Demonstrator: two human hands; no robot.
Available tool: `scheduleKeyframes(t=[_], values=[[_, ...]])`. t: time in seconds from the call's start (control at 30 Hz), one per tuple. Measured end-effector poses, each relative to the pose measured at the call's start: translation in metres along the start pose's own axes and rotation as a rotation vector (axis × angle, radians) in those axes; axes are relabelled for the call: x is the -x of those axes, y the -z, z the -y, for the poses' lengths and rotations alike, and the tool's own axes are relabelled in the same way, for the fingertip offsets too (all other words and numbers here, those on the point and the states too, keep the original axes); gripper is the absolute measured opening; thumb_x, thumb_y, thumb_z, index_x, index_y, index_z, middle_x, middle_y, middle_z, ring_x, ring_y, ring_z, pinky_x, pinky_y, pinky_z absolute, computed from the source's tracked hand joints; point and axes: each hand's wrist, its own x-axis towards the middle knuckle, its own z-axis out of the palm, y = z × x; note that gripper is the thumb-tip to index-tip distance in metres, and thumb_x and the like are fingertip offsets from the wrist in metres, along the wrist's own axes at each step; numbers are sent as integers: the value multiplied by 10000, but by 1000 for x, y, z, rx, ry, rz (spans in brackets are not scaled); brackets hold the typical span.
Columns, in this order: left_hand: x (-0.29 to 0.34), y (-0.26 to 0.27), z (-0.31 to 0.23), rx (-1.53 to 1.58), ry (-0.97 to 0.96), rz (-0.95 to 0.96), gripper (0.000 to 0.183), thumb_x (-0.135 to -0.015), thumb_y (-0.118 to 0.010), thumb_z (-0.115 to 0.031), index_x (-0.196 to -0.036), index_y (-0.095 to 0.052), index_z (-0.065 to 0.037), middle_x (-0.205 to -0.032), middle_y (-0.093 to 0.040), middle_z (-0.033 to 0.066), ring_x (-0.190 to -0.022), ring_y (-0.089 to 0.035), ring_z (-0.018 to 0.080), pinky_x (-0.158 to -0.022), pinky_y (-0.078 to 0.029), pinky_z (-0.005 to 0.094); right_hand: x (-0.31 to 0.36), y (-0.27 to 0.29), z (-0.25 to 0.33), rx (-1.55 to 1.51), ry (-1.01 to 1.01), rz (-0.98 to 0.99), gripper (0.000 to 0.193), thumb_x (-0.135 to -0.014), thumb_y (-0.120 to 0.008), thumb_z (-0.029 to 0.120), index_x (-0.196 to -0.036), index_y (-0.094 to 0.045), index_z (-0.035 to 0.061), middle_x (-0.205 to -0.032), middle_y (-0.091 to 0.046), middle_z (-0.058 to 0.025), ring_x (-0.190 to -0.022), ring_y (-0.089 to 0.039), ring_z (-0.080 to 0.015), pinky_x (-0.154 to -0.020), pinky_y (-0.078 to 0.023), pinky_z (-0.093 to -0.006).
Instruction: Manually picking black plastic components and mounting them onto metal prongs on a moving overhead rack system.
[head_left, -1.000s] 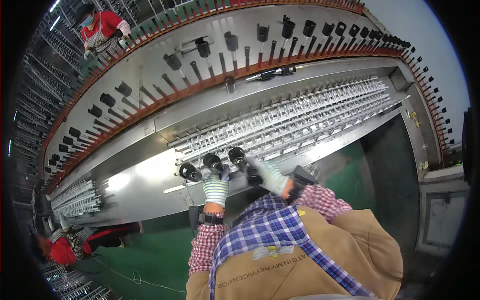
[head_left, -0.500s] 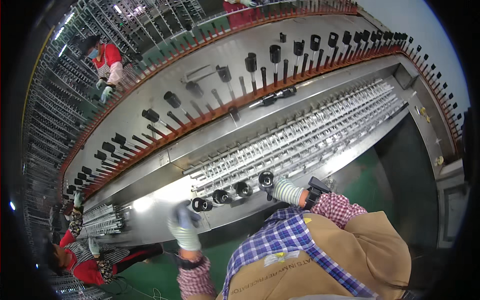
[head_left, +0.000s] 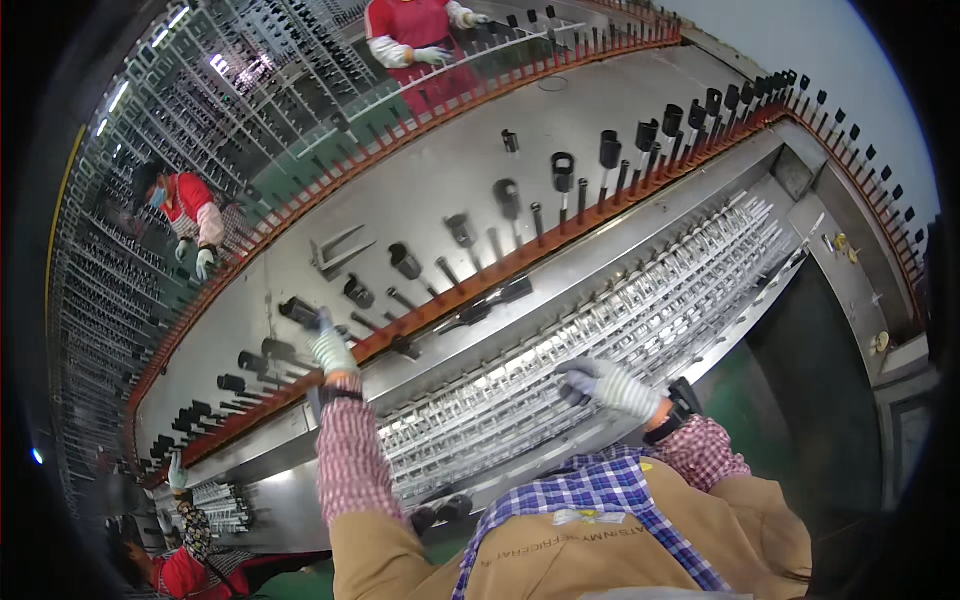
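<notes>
My left hand (head_left: 330, 346), in a striped glove, reaches across to the far rail. Its fingers are closed around the near end of a black cylindrical cup (head_left: 297, 310) that lies tilted on a peg. My right hand (head_left: 608, 388) hovers above a rack of shiny metal rods (head_left: 480, 430), gloved fingers loosely bent and apart, with nothing visible in them. Two black cups (head_left: 454, 507) sit at the rack's near edge, partly covered by my sleeve and apron. More black cups (head_left: 404, 260) stand on pegs along the orange-brown rail (head_left: 470, 295).
Dark cylindrical parts (head_left: 488, 304) lie on the ledge between rail and rack. A bent metal bracket (head_left: 340, 250) rests on the grey tabletop. Co-workers in red stand across the table (head_left: 425, 60), at far left (head_left: 190, 215) and lower left (head_left: 185, 570). Small yellowish pieces (head_left: 845, 246) lie at right.
My left hand has moved from the near edge up to a cup on the rail. My right hand has left the cup it held and lies over the rods. The view has shifted.
</notes>
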Motion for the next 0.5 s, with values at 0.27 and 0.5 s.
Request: scheduleKeyframes(t=[0.27,0.5], values=[[125,-148,-48,-49,-240,576,327,-748,-647,-214,-985,-572,-1,-833,-609,34,-758,-555,150,-706,-427,286,-58,129,-18,-58,48,-357,428,-842,-533,261,-1144,-440,-27,-870,-589,-101,-727,-579,-146,-607,-474,-232],[112,-190,-47,-180,2,160,688,-724,-622,-464,-1106,-462,85,-920,-604,161,-848,-573,226,-764,-429,305,-143,245,18,-45,215,-690,479,-791,-608,267,-1150,-442,-3,-818,-568,-61,-646,-550,-122,-540,-451,-216]])
